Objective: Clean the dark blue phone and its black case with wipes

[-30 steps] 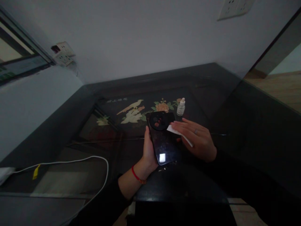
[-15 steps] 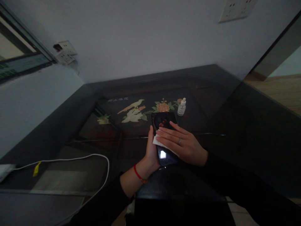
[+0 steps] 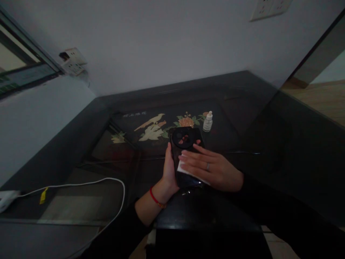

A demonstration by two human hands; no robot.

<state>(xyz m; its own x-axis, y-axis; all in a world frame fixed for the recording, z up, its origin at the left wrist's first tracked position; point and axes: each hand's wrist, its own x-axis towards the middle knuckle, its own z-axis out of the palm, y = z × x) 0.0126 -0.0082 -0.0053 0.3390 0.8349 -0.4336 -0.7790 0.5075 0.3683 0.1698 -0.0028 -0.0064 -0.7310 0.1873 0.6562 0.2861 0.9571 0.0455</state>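
A black phone (image 3: 185,144) with a round camera bump faces back-up over the dark table. My left hand (image 3: 169,172), a red string at its wrist, grips the phone along its left edge from below. My right hand (image 3: 210,166), a ring on one finger, lies flat across the phone's lower half with fingers together. It presses a white wipe (image 3: 188,172) against the phone's back. The lower end of the phone is hidden under that hand.
A small clear dropper bottle (image 3: 207,122) stands just beyond the phone on the dark lacquered table (image 3: 151,126) with bird and flower inlay. A white cable (image 3: 88,187) loops at the left. Wall sockets (image 3: 71,61) sit at the left corner.
My right hand has slid with the wipe from the phone's right edge onto its back, then down toward the lower half. My left hand keeps its grip.
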